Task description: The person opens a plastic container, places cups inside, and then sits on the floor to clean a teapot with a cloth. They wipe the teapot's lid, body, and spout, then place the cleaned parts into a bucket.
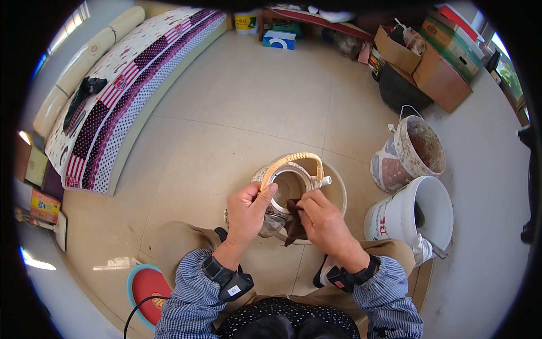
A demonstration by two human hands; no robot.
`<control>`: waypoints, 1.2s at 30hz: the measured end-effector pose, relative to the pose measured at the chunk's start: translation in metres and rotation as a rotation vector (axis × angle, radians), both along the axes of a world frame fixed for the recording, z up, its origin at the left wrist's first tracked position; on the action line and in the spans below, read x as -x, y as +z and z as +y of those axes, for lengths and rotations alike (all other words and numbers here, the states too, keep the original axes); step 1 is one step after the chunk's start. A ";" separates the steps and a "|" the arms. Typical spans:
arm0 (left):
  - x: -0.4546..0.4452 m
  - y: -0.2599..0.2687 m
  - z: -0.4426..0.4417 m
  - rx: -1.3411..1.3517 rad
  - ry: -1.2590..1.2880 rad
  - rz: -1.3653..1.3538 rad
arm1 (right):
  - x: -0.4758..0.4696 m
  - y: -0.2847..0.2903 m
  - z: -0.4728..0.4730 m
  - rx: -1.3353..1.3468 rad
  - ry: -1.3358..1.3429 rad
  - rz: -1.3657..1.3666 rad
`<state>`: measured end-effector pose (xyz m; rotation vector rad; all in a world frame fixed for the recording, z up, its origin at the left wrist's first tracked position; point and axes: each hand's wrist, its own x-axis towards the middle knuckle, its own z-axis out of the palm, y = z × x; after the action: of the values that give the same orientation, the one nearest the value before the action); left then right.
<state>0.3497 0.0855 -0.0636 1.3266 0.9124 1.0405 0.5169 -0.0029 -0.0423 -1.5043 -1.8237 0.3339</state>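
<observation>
A patterned ceramic teapot [261, 173] with a wrapped cane handle [292, 157] and a short white spout [326, 181] is tilted so its round open mouth faces me. My left hand [250, 207] grips the foot of the handle at the teapot's left side, thumb towards the rim. Pinched in my right hand [324, 220] is a dark brown cloth [295, 229], which lies against the lower right of the rim. Below the teapot is a pale round basin [344, 190]. A clear, glass-like object [272, 225] shows between my hands; its kind is unclear.
To the right stand a white plastic bucket [387, 216] with a cloth on its edge and a stained bucket [391, 165]. Cardboard boxes [440, 78] are stacked at the back right. A bed with a patterned cover [139, 80] runs along the left. A red round item [146, 292] lies at lower left.
</observation>
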 end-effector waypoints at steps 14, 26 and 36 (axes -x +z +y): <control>-0.006 -0.004 0.002 -0.018 -0.026 0.030 | -0.022 0.001 0.006 -0.049 -0.172 -0.011; -0.014 -0.004 -0.009 -0.051 -0.005 0.039 | 0.005 -0.007 0.006 0.010 -0.018 0.079; -0.005 -0.005 0.000 -0.069 -0.024 0.087 | -0.032 0.016 0.002 -0.010 -0.074 -0.383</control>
<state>0.3551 0.0853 -0.0691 1.4466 0.9308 1.0099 0.5491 -0.0009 -0.0261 -1.7130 -2.0476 -0.0029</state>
